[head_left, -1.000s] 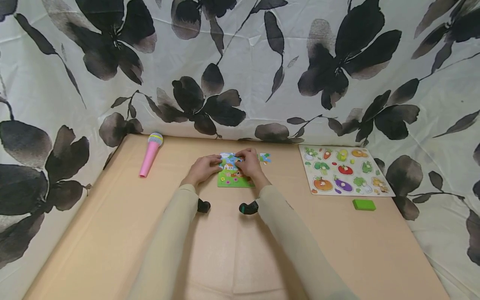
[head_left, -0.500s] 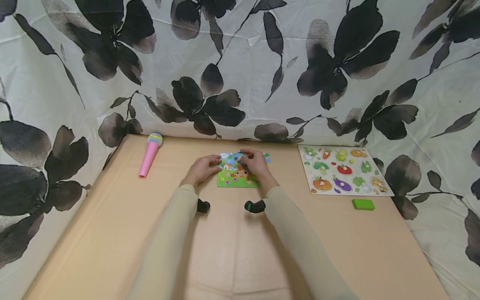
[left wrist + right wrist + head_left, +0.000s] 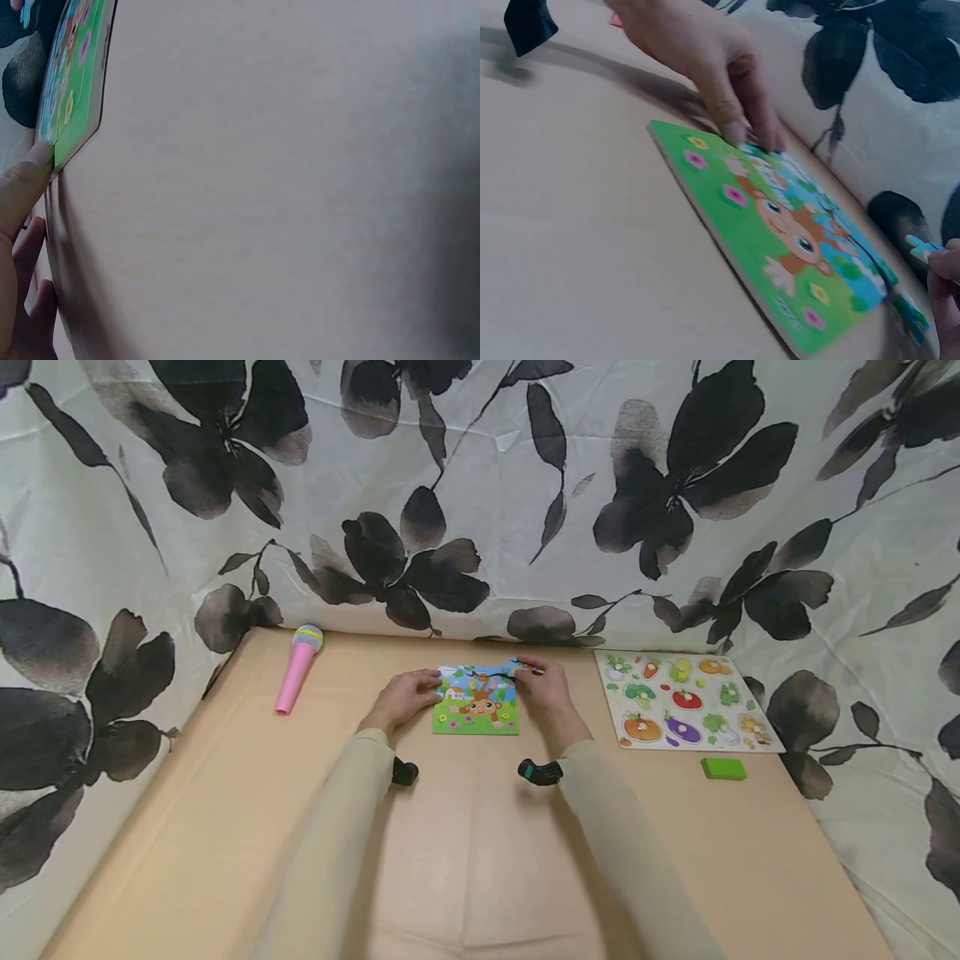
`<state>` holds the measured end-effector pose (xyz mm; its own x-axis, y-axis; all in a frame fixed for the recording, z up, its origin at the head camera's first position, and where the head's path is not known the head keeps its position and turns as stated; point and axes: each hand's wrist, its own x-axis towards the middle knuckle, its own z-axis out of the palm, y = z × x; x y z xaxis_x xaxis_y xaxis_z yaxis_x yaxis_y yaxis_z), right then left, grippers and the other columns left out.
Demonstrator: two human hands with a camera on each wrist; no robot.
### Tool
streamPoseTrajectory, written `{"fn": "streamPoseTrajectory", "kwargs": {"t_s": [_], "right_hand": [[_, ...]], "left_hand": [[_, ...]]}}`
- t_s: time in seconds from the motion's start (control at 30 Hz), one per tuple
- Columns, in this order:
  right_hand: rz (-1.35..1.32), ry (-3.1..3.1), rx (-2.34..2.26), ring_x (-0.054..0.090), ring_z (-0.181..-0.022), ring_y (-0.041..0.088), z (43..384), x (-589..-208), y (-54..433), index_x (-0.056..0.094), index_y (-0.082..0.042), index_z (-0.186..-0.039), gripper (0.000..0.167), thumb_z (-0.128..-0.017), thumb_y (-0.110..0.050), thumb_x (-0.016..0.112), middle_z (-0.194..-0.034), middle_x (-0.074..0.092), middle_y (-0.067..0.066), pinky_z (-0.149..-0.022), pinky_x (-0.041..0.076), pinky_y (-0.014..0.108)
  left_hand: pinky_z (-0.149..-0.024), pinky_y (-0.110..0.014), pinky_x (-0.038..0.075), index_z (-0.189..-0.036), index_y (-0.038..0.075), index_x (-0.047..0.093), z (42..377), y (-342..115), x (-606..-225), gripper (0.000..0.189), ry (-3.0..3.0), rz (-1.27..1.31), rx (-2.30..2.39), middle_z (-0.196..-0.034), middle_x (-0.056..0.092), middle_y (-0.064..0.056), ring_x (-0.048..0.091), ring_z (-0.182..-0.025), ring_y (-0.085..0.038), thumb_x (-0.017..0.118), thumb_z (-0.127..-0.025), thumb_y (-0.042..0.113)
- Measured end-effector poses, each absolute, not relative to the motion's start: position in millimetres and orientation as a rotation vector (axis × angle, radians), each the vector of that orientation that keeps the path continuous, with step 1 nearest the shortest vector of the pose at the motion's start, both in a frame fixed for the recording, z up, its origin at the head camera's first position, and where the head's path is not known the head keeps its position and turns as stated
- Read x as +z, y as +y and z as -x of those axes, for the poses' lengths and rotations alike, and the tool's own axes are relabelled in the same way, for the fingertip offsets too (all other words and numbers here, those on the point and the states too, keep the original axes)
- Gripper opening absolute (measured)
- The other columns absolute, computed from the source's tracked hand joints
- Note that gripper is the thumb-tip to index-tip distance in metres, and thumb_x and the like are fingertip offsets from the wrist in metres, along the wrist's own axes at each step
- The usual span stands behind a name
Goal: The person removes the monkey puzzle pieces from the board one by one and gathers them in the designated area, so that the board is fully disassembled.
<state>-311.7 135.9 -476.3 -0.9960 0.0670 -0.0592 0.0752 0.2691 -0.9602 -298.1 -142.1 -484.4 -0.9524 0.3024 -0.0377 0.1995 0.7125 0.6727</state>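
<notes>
A small jigsaw puzzle (image 3: 476, 708) with a monkey picture lies on the table before me. My left hand (image 3: 407, 699) rests at its left edge, and in the left wrist view the thumb (image 3: 34, 161) presses near a corner. My right hand (image 3: 550, 692) is by the upper right corner. In the right wrist view its fingers pinch a light-blue puzzle piece (image 3: 921, 245), held above the puzzle. Another puzzle piece (image 3: 910, 315) lies at the puzzle's far right corner. A dark line, perhaps a gap, runs across the picture's upper part.
A pink toy microphone (image 3: 297, 672) lies at the back left. To the right is a white vegetable-picture board (image 3: 660, 700), with a green block (image 3: 723, 768) in front of it. Floral cloth (image 3: 517, 527) hangs behind the table.
My right hand has moved right, from over the puzzle to its upper right corner, which uncovers the monkey picture. The left hand stays at the left edge.
</notes>
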Motion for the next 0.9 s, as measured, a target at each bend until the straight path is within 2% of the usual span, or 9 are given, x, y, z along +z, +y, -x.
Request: {"fn": "streamPoseTrajectory", "kwargs": {"t_s": [0.2,0.43,0.6,0.8,0.9], "right_hand": [[-0.242,2.538,-1.922,0.059,-0.111,0.024,313.2,-477.4,171.1,0.070,0.001,-0.116,0.024,-0.093,-0.006,0.065,-0.125,0.063,0.016,-0.086,0.050,0.028],[-0.272,2.699,-1.765,0.058,-0.115,0.027,312.6,-481.3,198.9,0.069,0.000,-0.118,0.026,-0.094,-0.009,0.065,-0.126,0.063,0.016,-0.095,0.047,0.036],[-0.316,2.834,-1.597,0.060,-0.106,0.030,314.3,-487.8,201.7,0.071,-0.001,-0.113,0.023,-0.093,-0.012,0.065,-0.115,0.067,0.017,-0.090,0.048,0.039],[-0.384,2.946,-1.465,0.058,-0.090,0.029,316.4,-494.1,198.1,0.071,-0.002,-0.101,0.017,-0.090,-0.015,0.068,-0.095,0.066,0.013,-0.079,0.047,0.038],[-0.371,2.983,-1.430,0.055,-0.088,0.029,317.7,-492.5,198.3,0.071,-0.002,-0.099,0.016,-0.088,-0.014,0.070,-0.093,0.064,0.012,-0.078,0.045,0.039]], "left_hand": [[-0.117,-0.049,0.024,-0.130,0.008,0.064,298.5,-140.9,-484.1,0.040,2.761,-0.399,1.050,-0.148,0.048,-0.002,0.035,-0.141,-0.028,0.067,-0.094,0.024],[-0.117,-0.049,0.023,-0.131,0.009,0.063,299.2,-140.2,-484.7,0.040,2.764,-0.394,1.041,-0.149,0.047,-0.002,0.034,-0.142,-0.027,0.067,-0.094,0.025],[-0.117,-0.049,0.022,-0.131,0.008,0.063,298.8,-141.3,-485.5,0.040,2.766,-0.396,1.054,-0.148,0.048,-0.002,0.034,-0.142,-0.028,0.067,-0.094,0.024],[-0.117,-0.048,0.023,-0.130,0.008,0.064,298.3,-141.2,-483.9,0.040,2.766,-0.395,1.050,-0.147,0.049,-0.002,0.035,-0.142,-0.026,0.067,-0.094,0.024],[-0.117,-0.048,0.024,-0.130,0.008,0.064,298.2,-140.9,-483.0,0.040,2.763,-0.401,1.051,-0.147,0.049,-0.002,0.035,-0.142,-0.026,0.067,-0.094,0.025]]}}
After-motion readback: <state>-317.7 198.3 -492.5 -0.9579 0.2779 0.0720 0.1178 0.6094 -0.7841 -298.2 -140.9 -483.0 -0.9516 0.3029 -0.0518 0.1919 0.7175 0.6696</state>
